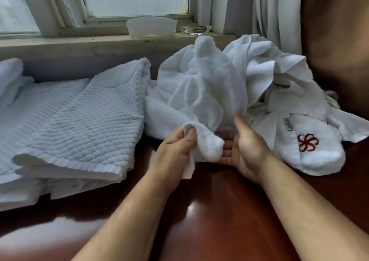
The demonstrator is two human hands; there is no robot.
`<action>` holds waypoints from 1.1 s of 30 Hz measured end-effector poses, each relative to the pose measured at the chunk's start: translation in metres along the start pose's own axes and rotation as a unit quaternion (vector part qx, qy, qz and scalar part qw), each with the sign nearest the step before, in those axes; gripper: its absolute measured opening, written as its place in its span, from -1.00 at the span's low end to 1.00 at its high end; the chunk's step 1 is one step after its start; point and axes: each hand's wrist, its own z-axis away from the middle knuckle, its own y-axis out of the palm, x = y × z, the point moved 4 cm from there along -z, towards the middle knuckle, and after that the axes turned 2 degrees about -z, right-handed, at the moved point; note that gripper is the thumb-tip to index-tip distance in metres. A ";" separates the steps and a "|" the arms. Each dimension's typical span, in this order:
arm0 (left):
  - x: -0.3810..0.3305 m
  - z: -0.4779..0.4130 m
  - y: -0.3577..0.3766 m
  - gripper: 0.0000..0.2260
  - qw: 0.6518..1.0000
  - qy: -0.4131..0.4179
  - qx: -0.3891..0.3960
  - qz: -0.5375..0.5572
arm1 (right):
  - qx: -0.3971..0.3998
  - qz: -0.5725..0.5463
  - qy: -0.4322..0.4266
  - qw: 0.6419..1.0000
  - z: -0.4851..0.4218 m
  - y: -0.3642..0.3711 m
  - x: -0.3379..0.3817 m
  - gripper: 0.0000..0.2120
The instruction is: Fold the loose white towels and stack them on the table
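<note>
A heap of loose white towels [235,85] lies crumpled at the middle and right of the dark wooden table [209,211]. My left hand [175,147] pinches a corner of the front towel [199,101] between thumb and fingers. My right hand [245,149] lies palm-inward beside it, fingers straight under the same towel's hanging edge. One towel at the right bears a red embroidered flower [307,142] and a small label. On the left sits a stack of folded ribbed white towels [75,121].
A window sill [79,43] runs behind the table, holding a white container [151,27] and a glass ashtray [195,29]. White curtains [279,13] hang at the back right beside a brown wall. More white cloth [10,75] lies at the far left.
</note>
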 end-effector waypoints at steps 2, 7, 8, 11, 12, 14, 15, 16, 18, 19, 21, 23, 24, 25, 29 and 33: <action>0.002 0.001 -0.002 -0.82 1.000 -0.005 0.020 0.019 | 0.024 -0.015 -0.012 1.000 0.001 0.003 -0.001 -0.23; 0.009 -0.004 -0.015 -0.58 0.995 0.006 -0.084 0.055 | 0.064 -0.058 -0.066 0.994 0.000 0.014 -0.004 -0.42; 0.008 -0.005 -0.019 -0.46 0.987 -0.008 -0.144 0.076 | 0.060 -0.047 -0.076 0.994 -0.001 0.016 -0.005 -0.42; -0.001 -0.010 -0.028 -0.10 0.961 -0.057 -0.254 0.092 | 0.058 -0.002 -0.115 0.992 -0.003 0.017 -0.007 -0.39; -0.006 -0.014 -0.027 -0.01 0.963 -0.069 -0.260 0.035 | 0.065 0.008 -0.123 0.990 -0.003 0.017 -0.007 -0.38; -0.011 -0.026 -0.026 -0.02 0.953 -0.085 -0.274 -0.092 | 0.087 0.018 -0.127 0.988 -0.005 0.017 -0.011 -0.36; -0.012 -0.033 -0.026 -0.12 0.948 -0.087 -0.281 -0.123 | 0.096 0.015 -0.125 0.987 -0.006 0.018 -0.013 -0.34; -0.014 -0.040 -0.026 -0.25 0.948 -0.079 -0.277 -0.136 | 0.101 0.008 -0.123 0.987 -0.008 0.018 -0.014 -0.32; -0.021 -0.054 -0.028 -0.50 0.950 -0.060 -0.250 -0.177 | 0.109 -0.018 -0.109 0.988 -0.014 0.018 -0.015 -0.26; -0.024 -0.061 -0.031 -0.57 0.950 -0.057 -0.231 -0.205 | 0.116 -0.031 -0.095 0.988 -0.019 0.018 -0.014 -0.23; -0.030 -0.073 -0.034 -0.58 0.950 -0.047 -0.184 -0.249 | 0.126 -0.046 -0.065 0.989 -0.028 0.019 -0.011 -0.19; -0.034 -0.081 -0.037 -0.56 0.948 -0.023 -0.146 -0.281 | 0.126 -0.044 -0.057 0.989 -0.040 0.022 -0.007 -0.21; -0.035 -0.085 -0.040 -0.57 0.945 -0.010 -0.135 -0.296 | 0.124 -0.046 -0.059 0.990 -0.046 0.023 -0.005 -0.25; -0.035 -0.089 -0.044 -0.58 0.942 0.001 -0.127 -0.311 | 0.122 -0.056 -0.060 0.989 -0.051 0.024 -0.004 -0.30; -0.031 -0.094 -0.050 -0.57 0.938 0.057 -0.090 -0.329 | 0.120 -0.096 -0.065 0.986 -0.065 0.022 -0.001 -0.36; -0.037 -0.074 -0.036 -0.56 0.944 0.132 -0.047 -0.299 | 0.093 -0.126 -0.087 0.984 -0.073 0.024 0.005 -0.30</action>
